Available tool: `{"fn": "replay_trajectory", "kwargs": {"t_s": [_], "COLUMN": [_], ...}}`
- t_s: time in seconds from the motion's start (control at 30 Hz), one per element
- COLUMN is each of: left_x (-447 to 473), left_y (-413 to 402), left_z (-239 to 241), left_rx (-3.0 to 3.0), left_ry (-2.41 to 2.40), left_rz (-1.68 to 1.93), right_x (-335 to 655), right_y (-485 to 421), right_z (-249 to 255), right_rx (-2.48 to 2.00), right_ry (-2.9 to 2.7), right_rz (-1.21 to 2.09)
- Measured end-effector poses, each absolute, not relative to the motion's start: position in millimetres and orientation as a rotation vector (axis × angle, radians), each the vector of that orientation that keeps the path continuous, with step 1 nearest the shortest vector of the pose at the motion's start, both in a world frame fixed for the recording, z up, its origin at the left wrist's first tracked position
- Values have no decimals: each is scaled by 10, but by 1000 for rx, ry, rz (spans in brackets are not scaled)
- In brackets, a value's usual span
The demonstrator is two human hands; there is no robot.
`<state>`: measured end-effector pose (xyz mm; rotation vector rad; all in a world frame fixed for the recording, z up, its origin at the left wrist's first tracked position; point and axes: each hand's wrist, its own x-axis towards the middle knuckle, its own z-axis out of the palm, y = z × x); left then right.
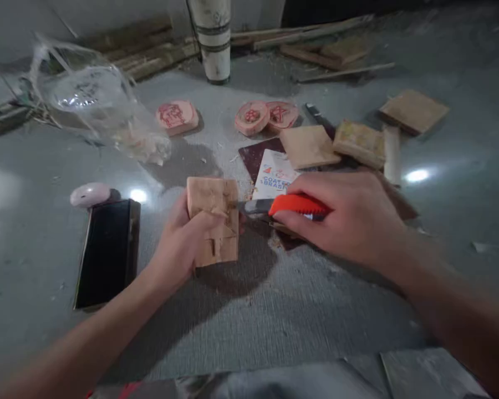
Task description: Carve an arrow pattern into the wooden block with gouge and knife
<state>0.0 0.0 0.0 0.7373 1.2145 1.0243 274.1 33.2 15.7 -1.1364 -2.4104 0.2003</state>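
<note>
Above the middle of the grey surface (274, 310), a notched wooden block (214, 197) is held in the left hand (178, 244), whose fingers are clamped on its left edge. An orange utility knife (299, 205) is gripped by the closed right hand (357, 221), with its blade set against the block's right edge. A black phone (108, 252) lies to the left.

Matt wooden block (213, 219), glossy plastic knife (293, 205)
</note>
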Motion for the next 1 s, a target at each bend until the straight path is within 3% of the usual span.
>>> {"fn": "replay_trajectory", "kwargs": {"t_s": [1.0], "left_x": [44], "left_y": [12], "left_z": [-15], "left_rx": [762], "left_ry": [1219], "left_rz": [1051], "right_x": [2733], "right_y": [326], "right_z": [180], "right_rx": [-1150], "right_ry": [-2392], "right_rz": [235]}}
